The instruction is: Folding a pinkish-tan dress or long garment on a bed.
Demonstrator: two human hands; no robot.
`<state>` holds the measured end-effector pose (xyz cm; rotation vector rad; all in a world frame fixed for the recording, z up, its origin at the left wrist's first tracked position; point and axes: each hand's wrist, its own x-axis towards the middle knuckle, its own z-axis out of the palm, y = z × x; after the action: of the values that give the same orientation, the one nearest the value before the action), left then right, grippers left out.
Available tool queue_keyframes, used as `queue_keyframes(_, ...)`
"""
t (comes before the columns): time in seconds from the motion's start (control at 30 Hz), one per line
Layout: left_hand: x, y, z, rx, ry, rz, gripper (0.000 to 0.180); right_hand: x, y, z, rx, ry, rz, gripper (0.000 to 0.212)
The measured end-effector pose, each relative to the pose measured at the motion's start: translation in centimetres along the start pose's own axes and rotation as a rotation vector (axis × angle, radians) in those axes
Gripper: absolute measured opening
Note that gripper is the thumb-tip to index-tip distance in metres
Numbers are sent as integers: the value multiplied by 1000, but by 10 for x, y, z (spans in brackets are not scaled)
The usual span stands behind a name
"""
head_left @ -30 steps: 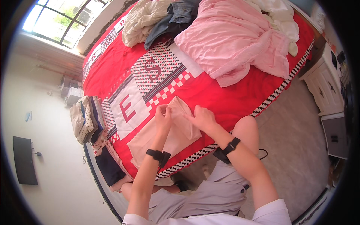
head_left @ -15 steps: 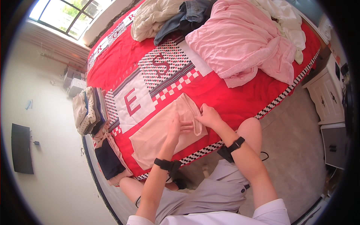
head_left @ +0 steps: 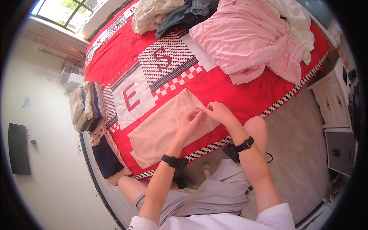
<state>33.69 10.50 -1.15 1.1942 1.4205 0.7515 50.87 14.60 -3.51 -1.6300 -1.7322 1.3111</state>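
A pale pink garment (head_left: 161, 130) lies folded into a long flat shape on the near side of the bed (head_left: 237, 97); its kind I cannot make out. At its right end my left hand (head_left: 188, 123) has thumb and fingers closed on the fabric. Just beside it, my right hand (head_left: 219, 113) pinches the waist-like end edge, fingertips almost meeting those of the left. The cloth between the fingertips is partly hidden by the hands.
A stack of folded clothes (head_left: 86, 107) sits at the bed's left edge, with a dark folded garment (head_left: 107, 157) nearer me. Across the far side lie a pink quilt (head_left: 249, 42), dark blue clothing (head_left: 178, 21) and cream fabric (head_left: 153, 17). A white cabinet (head_left: 326, 99) stands right.
My left hand has gone from flat, extended fingers to a pinch and moved right, toward my right hand. The loose raised fold at the garment's right end now lies flatter.
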Motion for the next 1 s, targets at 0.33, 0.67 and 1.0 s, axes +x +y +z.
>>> queue_keyframes(0.33, -25, -8, -44, 560, 336, 383, 13, 4, -7, 13, -287, 179, 76, 49)
queue_keyframes(0.67, -66, -24, -63, 906, 518, 484, 19, -5, -7, 15, -371, 38, -42, 45)
queue_keyframes(1.0, -46, -65, -54, -120, 287, 52, 35, 0, -16, 14, 4, -7, -123, 32)
